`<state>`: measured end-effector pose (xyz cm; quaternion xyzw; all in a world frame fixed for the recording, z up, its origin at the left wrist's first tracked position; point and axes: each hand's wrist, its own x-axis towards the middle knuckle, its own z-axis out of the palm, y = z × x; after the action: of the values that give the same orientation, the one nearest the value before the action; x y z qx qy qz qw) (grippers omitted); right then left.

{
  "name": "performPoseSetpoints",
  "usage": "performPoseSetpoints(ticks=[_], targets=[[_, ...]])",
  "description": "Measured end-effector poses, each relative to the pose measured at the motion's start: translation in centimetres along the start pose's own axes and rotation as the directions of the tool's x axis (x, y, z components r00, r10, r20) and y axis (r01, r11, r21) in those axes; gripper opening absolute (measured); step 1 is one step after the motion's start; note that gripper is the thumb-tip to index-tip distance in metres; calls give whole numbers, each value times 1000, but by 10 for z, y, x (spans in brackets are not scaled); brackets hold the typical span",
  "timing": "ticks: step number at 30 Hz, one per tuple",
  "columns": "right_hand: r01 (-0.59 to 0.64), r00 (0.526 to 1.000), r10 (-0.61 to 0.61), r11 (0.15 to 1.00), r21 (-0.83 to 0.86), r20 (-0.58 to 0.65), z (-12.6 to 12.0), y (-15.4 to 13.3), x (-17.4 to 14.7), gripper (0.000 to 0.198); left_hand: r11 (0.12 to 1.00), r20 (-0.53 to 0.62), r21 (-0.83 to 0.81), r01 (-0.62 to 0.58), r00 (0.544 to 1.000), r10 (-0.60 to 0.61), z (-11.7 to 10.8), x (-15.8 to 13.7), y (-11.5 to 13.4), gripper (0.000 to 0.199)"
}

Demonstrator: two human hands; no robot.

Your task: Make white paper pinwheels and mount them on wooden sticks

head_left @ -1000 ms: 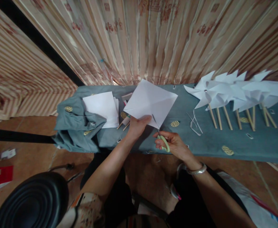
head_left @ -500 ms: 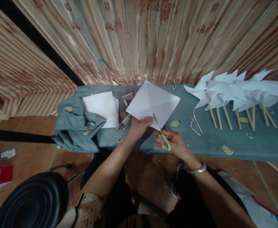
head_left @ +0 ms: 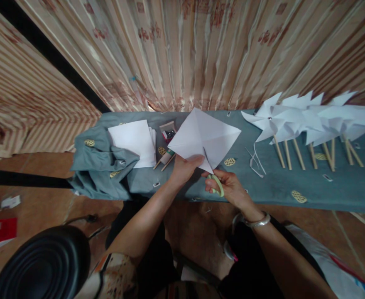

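A square sheet of white paper (head_left: 205,135), creased across its middle, is held above the cloth with one corner toward me. Along its left lower edge my left hand (head_left: 187,167) grips it, thumb on top and fingers hidden beneath. My right hand (head_left: 227,185) is closed on a pair of scissors (head_left: 219,185) with pale green handles. One dark blade lies over the paper, running in from the near corner toward the centre; the other blade is hidden under the sheet.
On the blue-green tablecloth (head_left: 263,193), a stack of white paper (head_left: 132,139) lies left beside a small box of dark bits (head_left: 169,133) and wooden sticks (head_left: 166,161). Several paper pinwheels (head_left: 313,120) lie right, near thin paper strips (head_left: 256,160). A black stool (head_left: 39,265) stands lower left.
The paper has shifted slightly right and toward me with my left hand, uncovering more of the small box. My right hand and the scissors stay nearly in place.
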<state>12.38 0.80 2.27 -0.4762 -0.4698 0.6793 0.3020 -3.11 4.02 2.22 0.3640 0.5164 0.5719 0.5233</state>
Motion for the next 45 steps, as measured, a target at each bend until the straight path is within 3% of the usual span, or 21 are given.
performPoseSetpoints(ticks=[27,40,45], targets=[[-21,998,26,997,72,-60,5,-1,0,43,999,-5,22,30,1000,-30,0,-2,2,26],[22,1000,-21,1000,16,-13,4,0,-1,42,1000,16,6,24,1000,-24,-1,-2,1,24],[38,996,-33,997,-60,78,1,-4,-7,46,999,4,-31,-25,1000,25,-3,2,2,24]])
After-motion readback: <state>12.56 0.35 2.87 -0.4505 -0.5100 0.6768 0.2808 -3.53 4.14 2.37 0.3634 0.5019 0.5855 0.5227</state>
